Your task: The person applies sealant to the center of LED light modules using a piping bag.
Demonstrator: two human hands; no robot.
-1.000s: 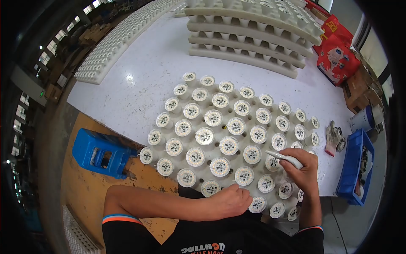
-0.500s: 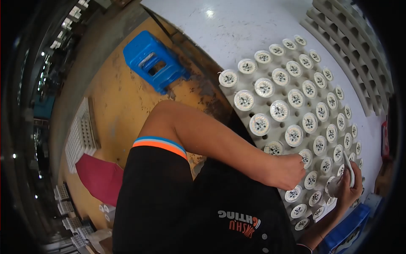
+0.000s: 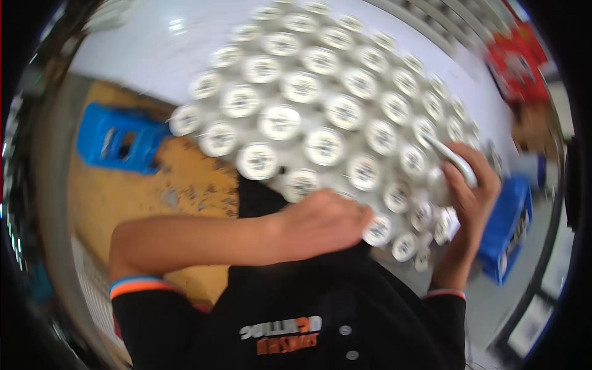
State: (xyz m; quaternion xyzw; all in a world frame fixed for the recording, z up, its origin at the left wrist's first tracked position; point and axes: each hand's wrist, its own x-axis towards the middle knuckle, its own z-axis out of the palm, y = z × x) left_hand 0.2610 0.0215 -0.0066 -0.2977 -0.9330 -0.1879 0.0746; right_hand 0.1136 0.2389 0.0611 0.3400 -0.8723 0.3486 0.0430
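Observation:
Rows of round white LED lamps point(image 3: 279, 121), their faces dotted with small chips, stand upright in a pale tray point(image 3: 280, 169) with holes. My left hand point(image 3: 330, 223) is closed in a fist over the near edge of the tray, its fingertips right beside a lamp point(image 3: 377, 229). Whatever those fingers grip is hidden beneath them. At the tray's right side, my right hand point(image 3: 473, 185) is wrapped round a thin, curved white piece point(image 3: 455, 161) that sticks out past the fingers toward the lamps.
A blue plastic stool point(image 3: 117, 139) stands on the worn yellow floor point(image 3: 185, 185) at left. On the right is a blue bin point(image 3: 507, 231), with a red bag point(image 3: 518, 61) farther back. Grey molded trays point(image 3: 425, 15) lie at the far edge of the white table point(image 3: 142, 55).
The head view has turned and come closer, so tray and stool sit differently in it. Motion blurs the lamps. My left hand stays closed, and my right hand keeps the white piece.

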